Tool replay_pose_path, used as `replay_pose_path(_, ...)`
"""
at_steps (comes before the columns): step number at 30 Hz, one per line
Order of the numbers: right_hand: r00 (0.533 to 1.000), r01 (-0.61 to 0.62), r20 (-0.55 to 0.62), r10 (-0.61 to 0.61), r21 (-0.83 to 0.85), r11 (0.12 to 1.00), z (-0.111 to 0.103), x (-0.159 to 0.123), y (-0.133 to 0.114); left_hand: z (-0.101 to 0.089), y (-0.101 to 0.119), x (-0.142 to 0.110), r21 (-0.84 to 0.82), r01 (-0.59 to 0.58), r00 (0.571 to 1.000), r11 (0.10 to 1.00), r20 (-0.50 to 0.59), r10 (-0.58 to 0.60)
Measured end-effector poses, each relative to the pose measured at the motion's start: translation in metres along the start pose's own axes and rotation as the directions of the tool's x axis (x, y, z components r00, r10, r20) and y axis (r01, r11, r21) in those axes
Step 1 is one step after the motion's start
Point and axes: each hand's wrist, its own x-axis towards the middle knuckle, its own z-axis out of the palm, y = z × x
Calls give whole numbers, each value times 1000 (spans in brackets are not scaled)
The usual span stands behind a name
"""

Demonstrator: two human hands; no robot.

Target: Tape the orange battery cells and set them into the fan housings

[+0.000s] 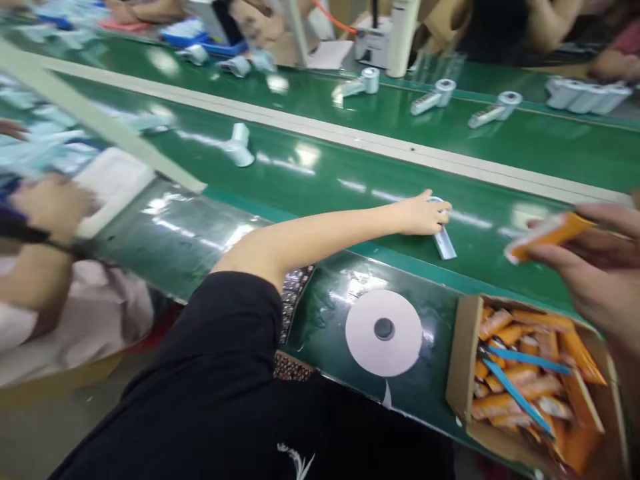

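My left hand (424, 213) reaches across the green belt, its fingers closed around the upper end of a pale blue plastic housing (445, 243). The handle part of the housing points down toward the near edge. At the right, my right hand (595, 260) is slightly blurred. Between its thumb and fingers is a flat orange piece (553, 233) with a whitish edge. Below that hand stands an open cardboard box (463, 363) filled with orange wrapped pieces (525, 380). Two blue strips (520, 393) lie on top of them.
A white roll (383, 333) lies flat on the near ledge. Another pale housing (240, 145) is on the green belt (320, 173). Several more stand along the far side, beyond a pale rail (350, 137). A co-worker's arm (50, 220) is at the left; other people sit opposite.
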Motion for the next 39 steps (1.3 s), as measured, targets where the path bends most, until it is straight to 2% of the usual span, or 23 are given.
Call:
replay_pose_path(3,994,-9,105,14,-45,999,-5,0,16,2,-3,11,-117,21,999,993,52,-15)
replay_pose_path(6,964,-3,261,47,-167,986,14,9,44,-2,-20,25,-295,64,994,953,103,-35)
replay_pose_path(8,929,42,361,84,-327,944,29,14,57,-6,-25,34,-356,126,991,926,84,-103)
replay_pose_path(10,886,96,434,163,-517,851,41,18,62,-8,-25,40,-370,209,978,905,62,-201)
replay_pose_path(13,840,168,451,304,-747,643,52,19,56,-6,-19,47,-345,276,961,897,67,-270)
replay_pose_path(15,826,196,434,360,-820,538,56,18,51,-4,-15,51,-328,279,960,903,69,-272)
replay_pose_path(18,816,212,417,400,-860,464,59,17,48,-4,-11,57,-308,290,957,906,86,-277)
replay_pose_path(22,795,207,417,441,-870,448,60,22,53,-5,-5,62,-306,333,943,892,117,-312)
replay_pose_path(26,737,233,479,477,-842,486,56,32,58,-2,1,66,-373,399,915,838,107,-388)
replay_pose_path(28,724,237,495,481,-833,500,53,36,59,-1,4,68,-404,428,900,809,102,-425)
replay_pose_path(33,729,199,472,495,-839,507,48,30,58,-4,13,71,-464,467,873,752,107,-476)
replay_pose_path(39,741,124,410,532,-862,491,63,19,61,-9,26,65,-455,481,867,750,119,-484)
